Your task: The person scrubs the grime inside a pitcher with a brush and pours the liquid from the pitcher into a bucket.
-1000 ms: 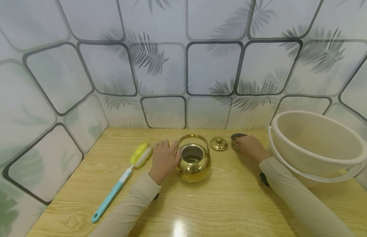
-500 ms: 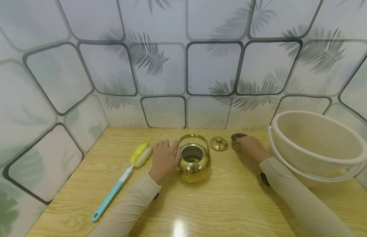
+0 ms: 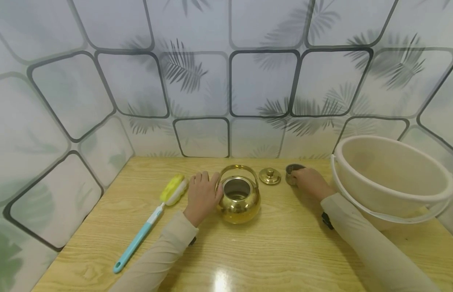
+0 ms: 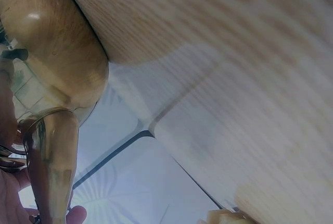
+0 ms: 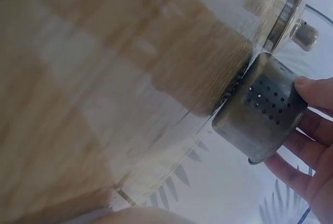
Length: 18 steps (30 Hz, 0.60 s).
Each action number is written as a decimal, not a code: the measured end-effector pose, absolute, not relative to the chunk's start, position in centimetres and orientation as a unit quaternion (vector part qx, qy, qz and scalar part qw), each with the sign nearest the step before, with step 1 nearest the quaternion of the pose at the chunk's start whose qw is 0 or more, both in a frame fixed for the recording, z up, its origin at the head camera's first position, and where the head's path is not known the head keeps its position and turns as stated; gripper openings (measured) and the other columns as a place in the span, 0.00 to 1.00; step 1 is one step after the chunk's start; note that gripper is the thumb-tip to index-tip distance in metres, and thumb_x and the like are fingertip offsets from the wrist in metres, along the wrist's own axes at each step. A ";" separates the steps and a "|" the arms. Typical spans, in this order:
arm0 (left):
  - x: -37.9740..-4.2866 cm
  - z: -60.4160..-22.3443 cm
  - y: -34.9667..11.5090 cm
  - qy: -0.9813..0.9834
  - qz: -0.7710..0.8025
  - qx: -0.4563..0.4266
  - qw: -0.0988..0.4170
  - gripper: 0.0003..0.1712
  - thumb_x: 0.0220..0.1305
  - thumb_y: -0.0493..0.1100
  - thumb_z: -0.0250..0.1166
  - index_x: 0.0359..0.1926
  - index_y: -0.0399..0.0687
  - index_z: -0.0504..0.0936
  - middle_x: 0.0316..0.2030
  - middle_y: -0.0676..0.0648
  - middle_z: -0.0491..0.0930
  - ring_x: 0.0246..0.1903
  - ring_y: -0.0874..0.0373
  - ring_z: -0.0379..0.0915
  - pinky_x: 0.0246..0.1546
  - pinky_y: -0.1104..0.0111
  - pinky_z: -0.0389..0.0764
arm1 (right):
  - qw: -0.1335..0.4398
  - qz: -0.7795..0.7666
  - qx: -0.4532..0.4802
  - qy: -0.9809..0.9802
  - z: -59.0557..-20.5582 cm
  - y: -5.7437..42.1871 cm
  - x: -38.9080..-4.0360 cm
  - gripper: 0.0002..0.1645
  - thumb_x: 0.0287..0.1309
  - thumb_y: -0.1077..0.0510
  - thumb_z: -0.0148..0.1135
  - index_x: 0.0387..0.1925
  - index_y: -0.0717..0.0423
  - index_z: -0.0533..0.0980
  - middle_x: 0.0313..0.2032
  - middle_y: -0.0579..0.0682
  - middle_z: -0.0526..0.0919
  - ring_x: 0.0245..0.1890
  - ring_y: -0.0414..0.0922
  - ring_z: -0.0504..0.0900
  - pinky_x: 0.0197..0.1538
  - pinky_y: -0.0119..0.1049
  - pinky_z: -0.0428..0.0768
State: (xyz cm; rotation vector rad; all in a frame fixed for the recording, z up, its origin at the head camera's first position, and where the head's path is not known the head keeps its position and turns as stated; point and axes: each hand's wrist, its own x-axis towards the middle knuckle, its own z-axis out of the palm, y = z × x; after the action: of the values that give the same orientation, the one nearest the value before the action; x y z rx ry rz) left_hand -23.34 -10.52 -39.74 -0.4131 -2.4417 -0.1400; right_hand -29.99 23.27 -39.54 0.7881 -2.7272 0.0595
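A shiny gold teapot (image 3: pixel 239 211) stands upright and uncovered on the wooden table, its hoop handle raised. My left hand (image 3: pixel 202 196) holds its left side; the wrist view shows the spout (image 4: pixel 54 166) with a fingertip (image 4: pixel 77 215) showing beyond it. From the head, that hand hides the spout. To the right, my right hand (image 3: pixel 310 182) grips a small metal strainer (image 5: pixel 260 109) with holes in its wall, thumb on one side and fingers on the other. The strainer rests on the table. Between teapot and strainer lies the gold lid (image 3: pixel 269 177), knob up.
Left of the teapot lies a bottle brush (image 3: pixel 139 239) with a blue handle and a yellow-and-white sponge head. A large pale bucket (image 3: pixel 358 190) with a hanging handle stands at the right, close to my right forearm. A patterned wall (image 3: pixel 201 138) bounds the table's back.
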 end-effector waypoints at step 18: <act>-23.6 -40.0 -10.5 -0.927 -0.047 -0.158 0.337 0.09 0.64 0.48 0.53 0.38 0.48 0.72 0.27 0.43 0.71 0.29 0.47 0.69 0.33 0.59 0.70 | 0.111 0.006 0.267 -0.957 -39.9 23.5 -30.3 0.08 0.52 0.68 0.59 0.23 0.54 0.78 0.24 0.53 0.83 0.26 0.53 0.82 0.33 0.47 0.80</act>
State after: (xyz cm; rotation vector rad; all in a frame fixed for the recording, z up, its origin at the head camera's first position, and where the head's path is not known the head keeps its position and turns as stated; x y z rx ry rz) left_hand -23.59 -10.53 -39.99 -0.4129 -2.4165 -0.1218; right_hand -30.32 23.55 -39.89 0.7842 -2.8117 0.0167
